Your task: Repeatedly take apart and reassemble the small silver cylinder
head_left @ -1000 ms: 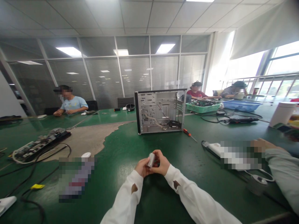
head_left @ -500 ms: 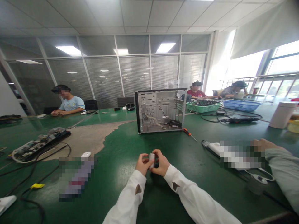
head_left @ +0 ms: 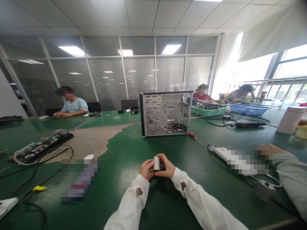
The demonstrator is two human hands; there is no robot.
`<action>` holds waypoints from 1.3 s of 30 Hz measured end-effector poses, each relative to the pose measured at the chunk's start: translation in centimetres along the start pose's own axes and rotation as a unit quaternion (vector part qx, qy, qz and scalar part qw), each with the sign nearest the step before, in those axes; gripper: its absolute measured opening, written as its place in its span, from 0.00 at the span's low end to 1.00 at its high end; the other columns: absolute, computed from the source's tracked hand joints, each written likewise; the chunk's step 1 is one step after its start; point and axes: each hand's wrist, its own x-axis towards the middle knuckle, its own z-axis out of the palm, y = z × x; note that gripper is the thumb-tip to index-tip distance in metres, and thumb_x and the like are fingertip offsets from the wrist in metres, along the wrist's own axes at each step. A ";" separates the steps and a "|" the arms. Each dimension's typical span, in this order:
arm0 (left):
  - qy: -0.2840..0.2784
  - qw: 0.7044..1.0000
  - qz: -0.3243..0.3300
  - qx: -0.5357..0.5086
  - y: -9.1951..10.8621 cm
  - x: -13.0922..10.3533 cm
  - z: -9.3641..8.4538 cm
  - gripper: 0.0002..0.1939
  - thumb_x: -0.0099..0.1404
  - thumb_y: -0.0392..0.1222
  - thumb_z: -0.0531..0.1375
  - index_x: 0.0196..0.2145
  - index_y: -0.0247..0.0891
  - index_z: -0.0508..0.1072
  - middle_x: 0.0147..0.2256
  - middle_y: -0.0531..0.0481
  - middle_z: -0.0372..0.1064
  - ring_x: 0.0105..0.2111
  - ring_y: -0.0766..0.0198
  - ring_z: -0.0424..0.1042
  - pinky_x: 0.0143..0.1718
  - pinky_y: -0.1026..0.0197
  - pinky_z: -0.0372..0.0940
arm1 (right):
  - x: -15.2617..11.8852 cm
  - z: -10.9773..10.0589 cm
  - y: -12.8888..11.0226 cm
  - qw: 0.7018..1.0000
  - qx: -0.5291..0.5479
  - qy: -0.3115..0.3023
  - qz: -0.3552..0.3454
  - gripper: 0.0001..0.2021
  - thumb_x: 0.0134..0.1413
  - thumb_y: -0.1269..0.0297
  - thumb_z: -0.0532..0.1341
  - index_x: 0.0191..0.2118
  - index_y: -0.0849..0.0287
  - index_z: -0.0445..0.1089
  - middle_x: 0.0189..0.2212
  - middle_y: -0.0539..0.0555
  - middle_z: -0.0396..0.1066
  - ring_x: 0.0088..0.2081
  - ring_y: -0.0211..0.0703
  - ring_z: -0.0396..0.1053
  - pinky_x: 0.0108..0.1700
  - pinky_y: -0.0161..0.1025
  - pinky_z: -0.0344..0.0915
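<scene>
Between my two hands is a small silver-grey metal cylinder, held upright just above the green table. Fingers of my left hand close on its left side. My right hand grips it from the right, one finger at its top and the thumb near its bottom. What the cylinder belongs to cannot be made out. Beyond my hands an open computer case stands on the table, cables hanging inside. An orange-handled screwdriver lies at its right front corner.
Power strips with cables lie at left, near a blurred-out flat object. A co-worker's hand rests by a white device at right. A green basket, a blue basket and a white bottle stand farther back.
My left fingers and thumb have shifted off the cylinder's front to its left side, so more of its surface shows. My right hand keeps its hold.
</scene>
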 end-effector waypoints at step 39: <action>0.003 0.994 0.091 0.065 -0.6 0.7 -0.1 0.19 0.37 0.42 0.66 0.27 0.31 0.67 0.20 0.50 0.67 0.20 0.66 0.66 0.23 0.65 0.59 | 0.0 -0.1 -0.1 0.999 -0.036 0.018 -0.013 0.25 0.36 0.60 0.63 0.41 0.57 0.52 0.38 0.53 0.59 0.37 0.39 0.62 0.29 0.32 0.62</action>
